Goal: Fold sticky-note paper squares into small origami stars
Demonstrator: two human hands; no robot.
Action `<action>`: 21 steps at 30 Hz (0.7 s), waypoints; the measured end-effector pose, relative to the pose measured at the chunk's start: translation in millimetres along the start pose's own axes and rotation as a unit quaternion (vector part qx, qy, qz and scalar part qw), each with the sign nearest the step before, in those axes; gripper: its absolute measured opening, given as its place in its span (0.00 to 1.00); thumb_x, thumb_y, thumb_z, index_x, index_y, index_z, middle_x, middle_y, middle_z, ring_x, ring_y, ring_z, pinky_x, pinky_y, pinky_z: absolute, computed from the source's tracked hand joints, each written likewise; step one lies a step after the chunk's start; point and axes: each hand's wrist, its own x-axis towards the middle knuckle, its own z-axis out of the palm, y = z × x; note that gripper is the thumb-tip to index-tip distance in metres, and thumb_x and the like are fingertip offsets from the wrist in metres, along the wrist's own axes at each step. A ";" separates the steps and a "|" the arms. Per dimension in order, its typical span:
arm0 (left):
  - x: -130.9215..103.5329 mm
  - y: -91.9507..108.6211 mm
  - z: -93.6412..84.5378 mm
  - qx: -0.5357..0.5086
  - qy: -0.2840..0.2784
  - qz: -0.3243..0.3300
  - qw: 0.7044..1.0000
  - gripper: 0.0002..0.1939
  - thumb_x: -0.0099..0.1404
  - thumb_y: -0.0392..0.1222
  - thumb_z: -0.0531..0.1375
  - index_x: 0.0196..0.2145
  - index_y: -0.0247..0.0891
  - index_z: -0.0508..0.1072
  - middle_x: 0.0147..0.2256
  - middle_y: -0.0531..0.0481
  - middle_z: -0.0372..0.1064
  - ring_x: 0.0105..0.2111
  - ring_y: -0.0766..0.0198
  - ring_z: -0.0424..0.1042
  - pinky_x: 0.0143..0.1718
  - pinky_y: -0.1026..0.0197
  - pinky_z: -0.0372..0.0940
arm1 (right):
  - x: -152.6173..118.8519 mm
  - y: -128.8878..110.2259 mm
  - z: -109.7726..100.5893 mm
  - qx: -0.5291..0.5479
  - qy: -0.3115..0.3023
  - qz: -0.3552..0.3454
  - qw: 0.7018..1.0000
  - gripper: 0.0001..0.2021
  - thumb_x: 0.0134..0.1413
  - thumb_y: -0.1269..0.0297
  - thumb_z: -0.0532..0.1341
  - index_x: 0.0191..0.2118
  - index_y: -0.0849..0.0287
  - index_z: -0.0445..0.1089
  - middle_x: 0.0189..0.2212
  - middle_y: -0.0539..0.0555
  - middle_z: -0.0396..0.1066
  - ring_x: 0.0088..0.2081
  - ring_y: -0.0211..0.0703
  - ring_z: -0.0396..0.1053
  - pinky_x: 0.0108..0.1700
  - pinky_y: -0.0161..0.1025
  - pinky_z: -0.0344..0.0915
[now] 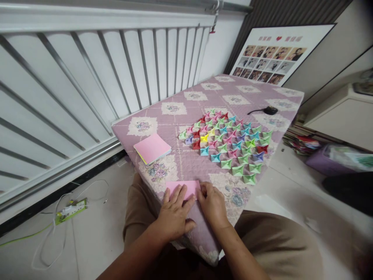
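Note:
A pink paper (190, 187), folded into a rectangle, lies near the front corner of the cloth-covered table (198, 155). Spread flat over its left and middle part is my left hand (175, 214), fingers apart. At the paper's right end, my right hand (213, 203) has its fingers curled and pinching the edge. To the left sits a stack of square papers (152, 148), pink on top. Rows of small folded paper pieces (223, 147) in green, blue, pink, red, yellow and purple stand beyond my hands.
A black object with a thin tail (270, 110) rests at the table's right. A white radiator (140, 66) runs along the left side. A photo board (271, 54) leans behind. On the floor are a power strip (71, 210) and a purple container (328, 160).

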 end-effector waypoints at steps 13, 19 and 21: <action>-0.5 1.8 -2.6 -0.003 0.002 0.002 1.000 0.41 0.60 0.63 0.55 0.65 0.50 0.44 0.68 0.43 0.23 0.66 0.45 0.30 0.61 0.34 0.28 | -2.7 2.4 -5.7 0.053 0.071 -0.067 0.994 0.09 0.58 0.65 0.53 0.41 0.60 0.67 0.37 0.58 0.71 0.41 0.47 0.66 0.44 0.44 0.61; -1.4 4.0 -5.3 -0.006 -0.003 0.003 1.000 0.37 0.61 0.62 0.54 0.63 0.45 0.54 0.68 0.43 0.26 0.66 0.48 0.28 0.62 0.36 0.27 | -14.4 -10.9 -12.6 0.040 -0.012 -0.254 0.966 0.08 0.60 0.69 0.53 0.38 0.57 0.69 0.35 0.53 0.72 0.39 0.43 0.66 0.46 0.45 0.59; -1.2 4.8 -5.4 -0.005 -0.007 0.003 1.000 0.36 0.61 0.62 0.54 0.62 0.43 0.56 0.68 0.42 0.26 0.66 0.49 0.28 0.63 0.37 0.27 | -15.9 -12.2 -10.0 0.046 -0.022 -0.252 0.966 0.08 0.60 0.69 0.53 0.36 0.58 0.69 0.32 0.54 0.71 0.37 0.43 0.66 0.43 0.43 0.62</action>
